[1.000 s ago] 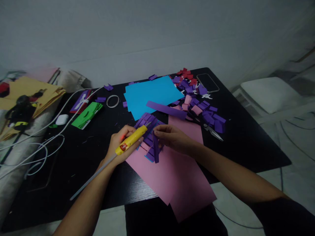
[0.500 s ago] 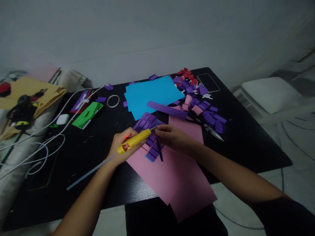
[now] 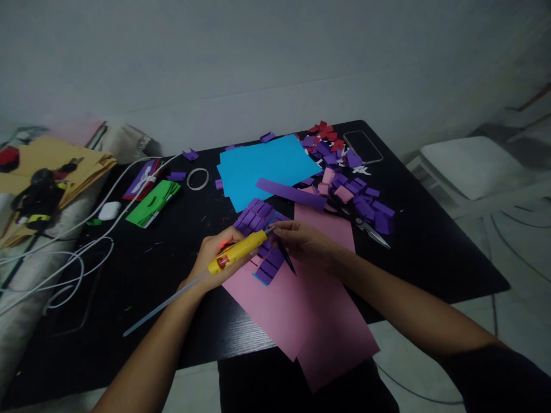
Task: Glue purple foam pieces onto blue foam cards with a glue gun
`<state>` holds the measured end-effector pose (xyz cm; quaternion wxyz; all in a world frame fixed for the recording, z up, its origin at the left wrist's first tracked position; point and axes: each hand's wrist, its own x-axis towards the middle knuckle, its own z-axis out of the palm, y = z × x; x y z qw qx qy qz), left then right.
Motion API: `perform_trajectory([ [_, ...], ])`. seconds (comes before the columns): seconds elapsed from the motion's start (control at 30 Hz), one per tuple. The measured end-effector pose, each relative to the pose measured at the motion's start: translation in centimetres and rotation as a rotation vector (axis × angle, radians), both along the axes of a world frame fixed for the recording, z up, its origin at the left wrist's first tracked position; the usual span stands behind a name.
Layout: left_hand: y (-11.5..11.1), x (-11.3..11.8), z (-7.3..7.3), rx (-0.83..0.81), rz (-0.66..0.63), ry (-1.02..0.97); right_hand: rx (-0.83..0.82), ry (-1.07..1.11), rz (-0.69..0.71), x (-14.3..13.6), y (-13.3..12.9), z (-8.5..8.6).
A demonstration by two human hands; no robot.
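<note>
My left hand [image 3: 217, 252] is wrapped round a yellow glue gun [image 3: 238, 251], its translucent glue stick [image 3: 167, 305] jutting out of the back toward my forearm. A small red light glows by the fingers. The nozzle points at the pinched fingertips of my right hand [image 3: 303, 241]. From those fingers hangs a slim dark pointed piece [image 3: 286, 258]; whether it is folded paper or a tool I cannot tell. Beneath both hands lies a blue-backed panel covered with folded purple paper pieces [image 3: 253, 215], with some pink among them, partly hidden by the glue gun.
Pink sheets [image 3: 318, 321] overhang the table's front edge. Behind are blue sheets [image 3: 269, 166], a purple strip [image 3: 290, 194], scissors [image 3: 365, 226], a heap of folded paper pieces [image 3: 365, 201] and a phone [image 3: 363, 146]. Tape [image 3: 198, 179], green paper [image 3: 152, 203] and white cables [image 3: 81, 258] lie left.
The dark piece in my right hand has swung, its lower tip now further right. The glue gun has shifted slightly right with my left hand.
</note>
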<state>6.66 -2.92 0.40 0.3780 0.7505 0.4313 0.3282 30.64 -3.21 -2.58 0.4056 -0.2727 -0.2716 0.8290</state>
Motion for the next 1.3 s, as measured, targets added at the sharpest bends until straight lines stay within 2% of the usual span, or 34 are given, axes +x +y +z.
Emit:
perform_trajectory([
  [0.1,0.0,0.0,0.0,0.007,-0.007,-0.019,-0.009,-0.006,-0.005,0.0,-0.1,0.1],
  [0.23,0.1,0.0,0.0,0.046,0.062,0.005,0.013,-0.015,0.004,-0.1,-0.1,0.1],
  [0.47,0.1,-0.1,-0.1,0.046,-0.060,-0.043,-0.005,-0.028,-0.034,-0.1,0.0,0.0],
  [0.67,0.1,0.0,0.0,0.040,0.104,0.036,0.017,-0.033,-0.002,-0.1,-0.1,0.4],
  [0.83,0.0,0.1,0.0,0.004,0.035,0.009,0.023,-0.044,-0.030,-0.1,-0.1,0.3],
  [0.93,0.1,-0.1,-0.3,-0.004,0.094,0.003,0.029,-0.070,-0.026,-0.2,-0.2,0.5],
  [1.03,0.3,-0.5,-0.9,-0.013,0.176,-0.019,0.041,-0.122,-0.038,-0.3,-0.3,0.7],
  [1.13,0.4,-1.0,-1.5,-0.013,0.193,-0.057,0.078,-0.214,-0.092,-0.3,-0.5,0.9],
  [1.3,0.3,-1.1,-1.4,-0.017,0.227,-0.094,0.282,-0.447,-0.208,-0.1,-0.6,0.9],
])
